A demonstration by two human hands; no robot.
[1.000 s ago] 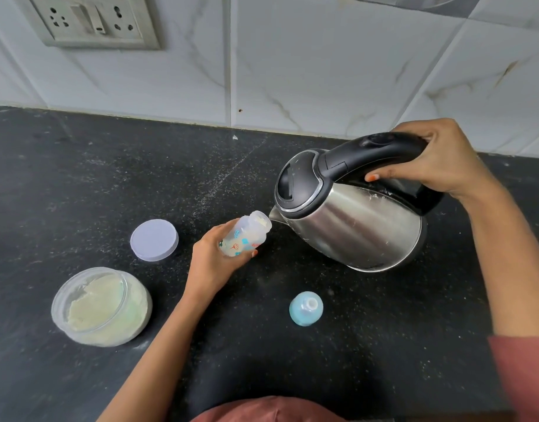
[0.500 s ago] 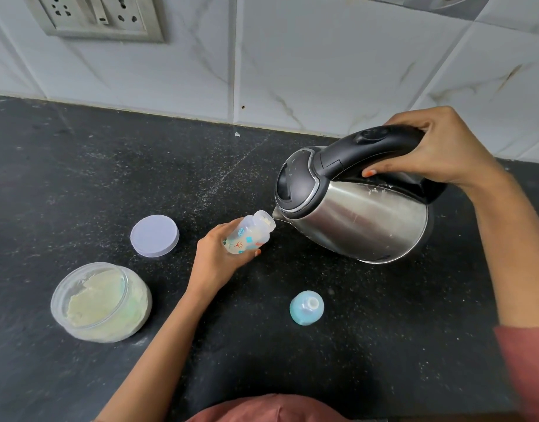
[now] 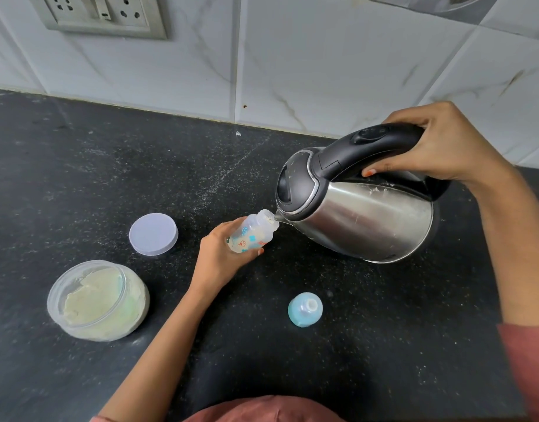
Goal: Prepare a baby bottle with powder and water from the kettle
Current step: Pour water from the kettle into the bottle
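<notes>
A: Left hand [image 3: 216,257]: fingers curled round the baby bottle [image 3: 253,236], which tilts with its mouth toward the spout. Why tilted?
B: Likely to meet the pour. Right hand [image 3: 439,144] is wrapped round the handle of the kettle [image 3: 368,220], tipped with its spout at the bottle's mouth.
A: Beyond the left hand?
B: Teat cap [image 3: 304,309] right of its forearm on the counter [image 3: 110,178]; open powder jar [image 3: 97,300] and lid [image 3: 153,234] to its left.

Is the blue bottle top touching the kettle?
Apart. The head view shows the blue bottle top standing alone, with bare black counter between it and the kettle tilted in the right hand.
</notes>
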